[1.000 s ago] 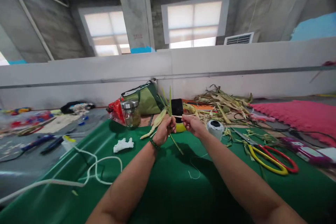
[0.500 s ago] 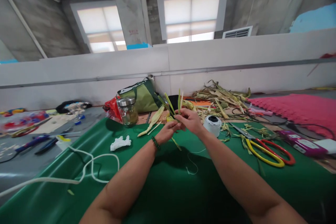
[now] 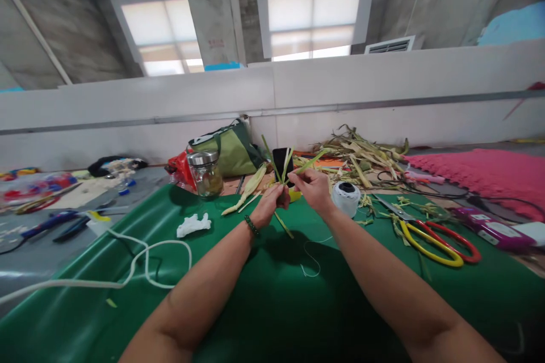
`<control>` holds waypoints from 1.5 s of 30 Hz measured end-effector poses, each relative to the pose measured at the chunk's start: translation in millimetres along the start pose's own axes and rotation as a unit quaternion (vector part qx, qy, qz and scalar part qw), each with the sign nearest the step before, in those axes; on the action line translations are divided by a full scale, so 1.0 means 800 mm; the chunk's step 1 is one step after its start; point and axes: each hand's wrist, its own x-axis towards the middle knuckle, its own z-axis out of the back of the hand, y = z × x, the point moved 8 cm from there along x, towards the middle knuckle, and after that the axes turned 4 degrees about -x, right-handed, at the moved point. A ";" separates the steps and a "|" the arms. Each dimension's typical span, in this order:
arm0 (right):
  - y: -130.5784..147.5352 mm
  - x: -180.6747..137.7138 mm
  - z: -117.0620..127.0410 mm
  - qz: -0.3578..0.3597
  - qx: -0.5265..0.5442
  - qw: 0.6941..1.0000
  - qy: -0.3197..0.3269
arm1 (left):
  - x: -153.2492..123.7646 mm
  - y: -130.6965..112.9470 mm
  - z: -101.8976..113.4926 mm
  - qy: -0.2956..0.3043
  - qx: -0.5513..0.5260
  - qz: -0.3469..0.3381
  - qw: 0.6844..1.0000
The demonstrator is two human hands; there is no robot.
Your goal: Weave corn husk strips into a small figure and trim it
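Observation:
A small bundle of green corn husk strips (image 3: 286,165) fans upward from between my hands, above the green mat. My left hand (image 3: 273,203), with a beaded bracelet on its wrist, is closed round the lower end of the bundle. To its right, my right hand (image 3: 313,188) pinches one strip that slants out to the right. A narrow green piece (image 3: 284,225) hangs below my left hand. Close to my right wrist stands a spool of white thread (image 3: 346,199), and a loose thread (image 3: 313,261) curls on the mat. A whole pale husk (image 3: 247,190) lies left of my hands.
Yellow-and-red-handled scissors (image 3: 430,238) lie at the right beside husk scraps. Behind are a husk pile (image 3: 361,153), a glass jar (image 3: 206,177), a green bag (image 3: 234,150) and a dark phone-like slab (image 3: 281,160). A white cord (image 3: 145,261) loops across the mat (image 3: 272,317) at left.
My right hand has moved slightly right, away from my left, drawing one strip outward. The strips are now spread wider. The view has shifted a little.

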 end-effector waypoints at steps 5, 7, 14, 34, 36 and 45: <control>0.041 -0.022 -0.021 0.207 -0.102 0.971 0.065 | 0.007 0.005 0.016 -0.048 -0.042 -0.023 0.998; 0.044 -0.029 -0.034 0.248 -0.147 0.949 0.126 | 0.012 0.007 0.024 -0.064 -0.046 -0.029 0.996; 0.016 -0.014 -0.038 0.169 -0.183 0.938 0.241 | 0.010 -0.010 0.038 -0.132 0.113 -0.111 0.978; 0.038 -0.033 -0.047 0.258 -0.218 0.915 0.219 | 0.010 0.033 0.018 -0.072 -0.099 0.091 0.988; 0.041 -0.040 -0.056 0.275 -0.242 0.898 0.246 | 0.013 0.031 0.028 -0.088 -0.096 0.076 0.989; 0.024 -0.013 -0.022 0.086 -0.105 0.981 0.139 | 0.008 0.000 0.013 0.005 0.044 0.008 0.999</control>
